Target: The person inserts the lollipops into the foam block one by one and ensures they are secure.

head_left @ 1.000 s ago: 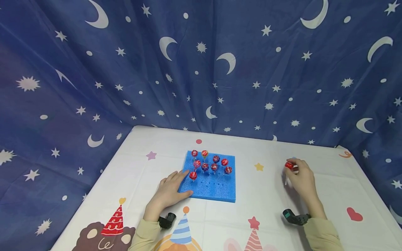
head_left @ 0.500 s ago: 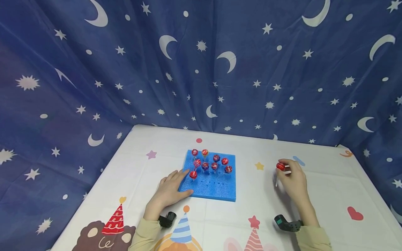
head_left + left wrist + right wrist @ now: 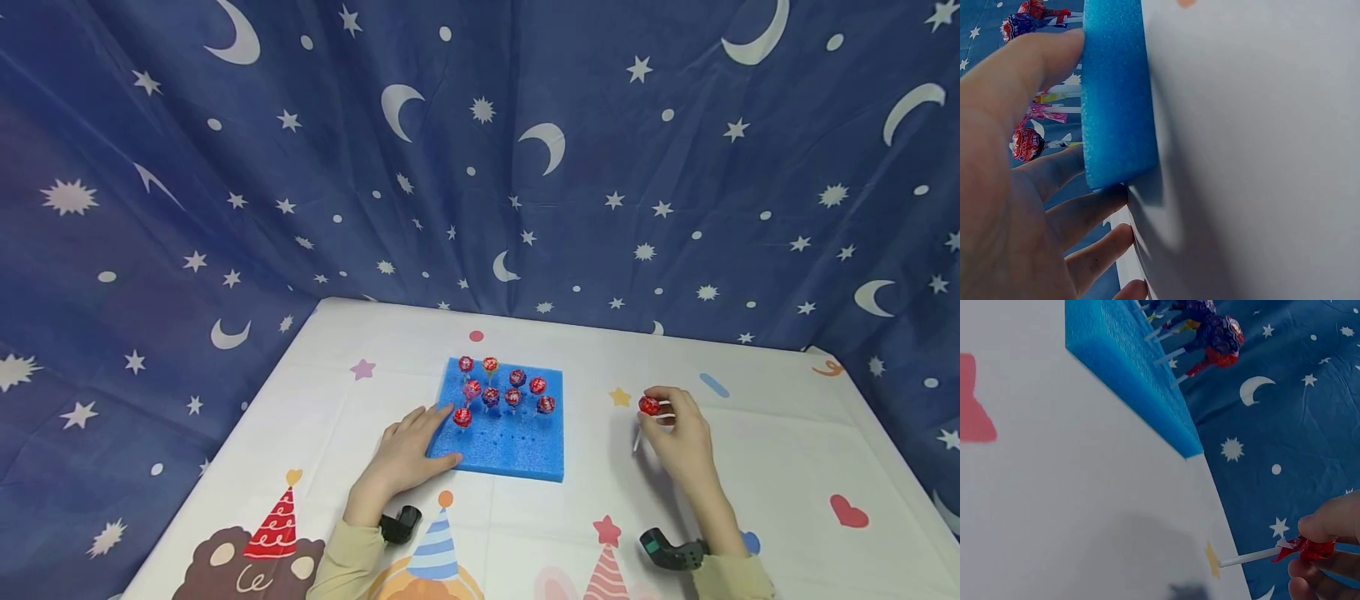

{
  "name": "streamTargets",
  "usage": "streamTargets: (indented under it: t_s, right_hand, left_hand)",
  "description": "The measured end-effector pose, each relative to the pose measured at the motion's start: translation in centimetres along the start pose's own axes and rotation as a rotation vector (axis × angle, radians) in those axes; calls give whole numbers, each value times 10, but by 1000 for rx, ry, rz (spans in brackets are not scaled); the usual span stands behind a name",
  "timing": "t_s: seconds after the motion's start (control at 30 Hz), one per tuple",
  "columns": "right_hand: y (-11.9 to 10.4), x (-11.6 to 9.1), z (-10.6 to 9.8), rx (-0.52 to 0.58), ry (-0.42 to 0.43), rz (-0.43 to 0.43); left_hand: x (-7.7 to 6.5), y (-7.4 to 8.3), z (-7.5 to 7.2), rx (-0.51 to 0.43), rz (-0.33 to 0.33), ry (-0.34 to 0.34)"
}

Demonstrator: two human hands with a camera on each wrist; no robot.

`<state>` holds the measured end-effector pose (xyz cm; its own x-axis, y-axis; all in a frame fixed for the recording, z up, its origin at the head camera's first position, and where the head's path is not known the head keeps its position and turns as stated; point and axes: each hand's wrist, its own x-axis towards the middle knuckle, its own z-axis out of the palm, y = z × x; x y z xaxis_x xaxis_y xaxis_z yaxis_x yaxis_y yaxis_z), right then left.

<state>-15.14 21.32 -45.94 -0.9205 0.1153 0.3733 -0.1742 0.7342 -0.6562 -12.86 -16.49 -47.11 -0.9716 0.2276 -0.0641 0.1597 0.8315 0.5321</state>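
Observation:
A blue foam block (image 3: 517, 454) lies on the table with several wrapped lollipops (image 3: 512, 397) standing in its back and left parts; small holes show in its front part. My left hand (image 3: 405, 454) rests on the block's left edge, fingers spread, thumb at the front corner. In the left wrist view the thumb and fingers touch the foam (image 3: 1116, 94). Off to the right, my right hand (image 3: 681, 437) pinches a red-wrapped lollipop (image 3: 648, 406) by its head above the table. Its white stick (image 3: 1250, 557) points down and towards the block.
The white tablecloth (image 3: 787, 450) carries printed stars, a heart and party-hat animals. A blue curtain (image 3: 480, 167) with moons and stars hangs behind the table and on its left. Each wrist wears a dark camera, such as the right one (image 3: 671, 552).
My right hand has moved left, towards the foam block, carrying the red lollipop. The left hand and the block have stayed in place.

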Motion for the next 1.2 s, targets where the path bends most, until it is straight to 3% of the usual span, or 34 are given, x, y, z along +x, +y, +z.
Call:
streamTargets:
  t_s: [0.47, 1.2]
  right_hand:
    - [-29, -7, 11, 46, 4, -107]
    - [-72, -22, 23, 126, -21, -201]
  left_hand:
    - [2, -1, 0, 13, 4, 2]
    - [1, -2, 1, 15, 6, -2]
